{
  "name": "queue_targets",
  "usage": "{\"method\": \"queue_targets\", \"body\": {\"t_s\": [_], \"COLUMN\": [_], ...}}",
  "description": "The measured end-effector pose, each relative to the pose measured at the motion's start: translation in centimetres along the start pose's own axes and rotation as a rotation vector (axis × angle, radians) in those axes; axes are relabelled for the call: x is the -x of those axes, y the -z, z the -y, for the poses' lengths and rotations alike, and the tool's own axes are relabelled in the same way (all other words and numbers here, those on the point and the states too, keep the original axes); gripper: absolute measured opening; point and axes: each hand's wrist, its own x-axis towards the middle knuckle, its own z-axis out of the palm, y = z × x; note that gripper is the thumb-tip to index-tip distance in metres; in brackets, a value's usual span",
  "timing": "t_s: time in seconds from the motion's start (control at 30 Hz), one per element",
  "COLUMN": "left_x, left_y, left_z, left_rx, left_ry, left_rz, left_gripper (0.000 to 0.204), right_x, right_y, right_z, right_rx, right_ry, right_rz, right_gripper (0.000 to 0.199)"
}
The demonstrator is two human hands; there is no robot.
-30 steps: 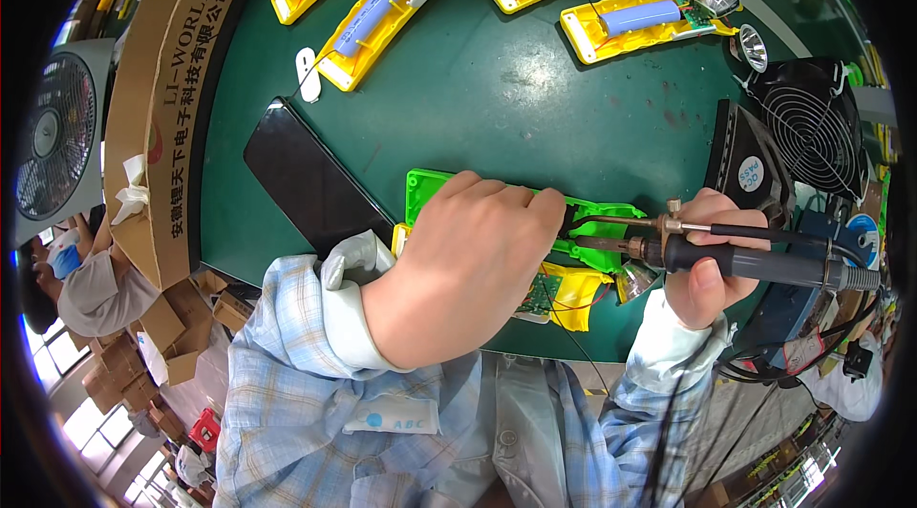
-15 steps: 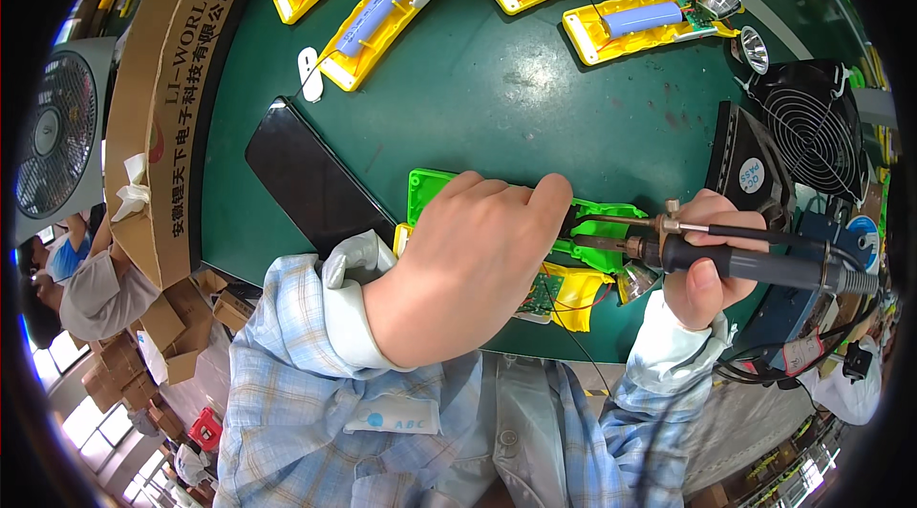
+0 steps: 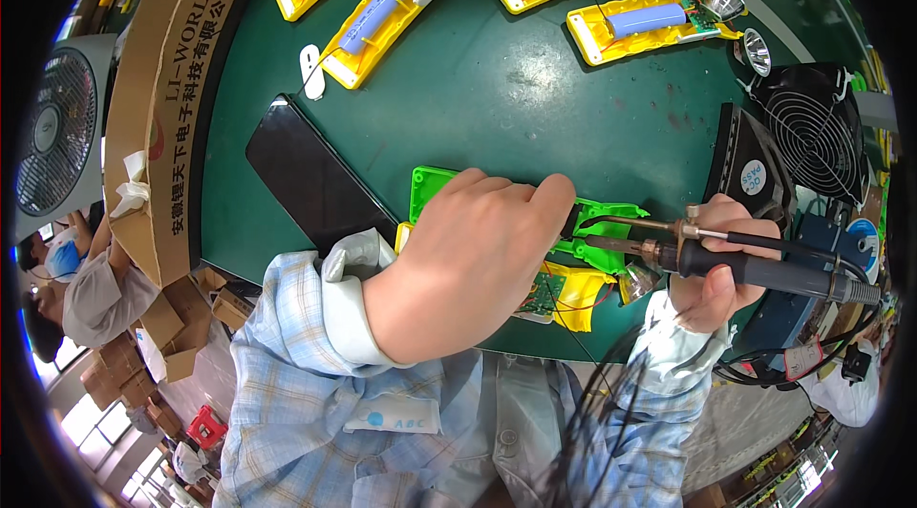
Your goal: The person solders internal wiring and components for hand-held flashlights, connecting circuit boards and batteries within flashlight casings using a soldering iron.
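Observation:
My left hand (image 3: 468, 264) is curled over a green plastic flashlight housing half (image 3: 430, 185), hiding its middle. Its fingertips are mostly out of sight; a small dark part (image 3: 572, 220) shows beside the index finger. In my right hand (image 3: 724, 264) is a soldering iron (image 3: 764, 275) with a thin metal feed tube along its top. Both the iron's tip and the tube's end lie over the right part of the green housing, close to the dark part. Partly beneath my left hand is a yellow housing half (image 3: 579, 296) with a circuit board (image 3: 545, 292) and a silver reflector (image 3: 638, 282).
Several yellow flashlight halves with blue battery cells (image 3: 648, 21) lie along the far side. A black phone (image 3: 310, 169) rests left of my hand. On the right stand a black fan (image 3: 812, 131) and a blue box (image 3: 807, 245). A cardboard box (image 3: 186, 116) borders the left.
My right hand and the soldering iron have shifted slightly to the right, the tip drawing back a little from the dark part. My left hand stays nearly where it was.

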Motion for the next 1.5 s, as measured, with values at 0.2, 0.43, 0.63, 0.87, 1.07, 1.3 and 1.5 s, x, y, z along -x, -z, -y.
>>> {"method": "queue_targets", "body": {"t_s": [0.2, 0.43, 0.63, 0.87, 1.07, 1.3, 1.5], "left_x": [0.0, -0.1, 0.1, 0.3, 0.3, 0.1, 0.0], "left_y": [-0.2, -0.1, -0.1, -0.2, 0.2, 0.9, 0.8], "left_z": [0.2, 0.3, 0.4, 0.4, 0.5, 0.9, 1.2], "left_rx": [0.021, 0.039, 0.059, 0.051, 0.067, 0.149, 0.223], "left_ry": [0.01, -0.007, -0.017, -0.016, -0.062, -0.109, -0.127], "left_rz": [0.023, 0.031, 0.044, 0.07, 0.105, 0.135, 0.124], "left_gripper": [0.017, 0.014, 0.005, 0.004, 0.005, 0.011, 0.013], "right_x": [0.0, 0.3, -0.1, -0.1, 0.0, -0.2, -0.2], "right_y": [0.1, 0.2, 0.0, -0.1, 0.1, -0.1, 0.0], "right_z": [0.0, 0.0, 0.1, 0.1, -0.2, 0.1, -0.3], "right_rx": [-0.037, -0.038, -0.031, -0.014, -0.056, -0.039, -0.119], "right_ry": [-0.02, -0.088, -0.04, -0.03, -0.015, -0.057, -0.006], "right_rz": [-0.006, -0.012, -0.019, -0.01, -0.042, -0.018, -0.04], "right_gripper": [0.028, 0.028, 0.029, 0.029, 0.029, 0.028, 0.028]}}
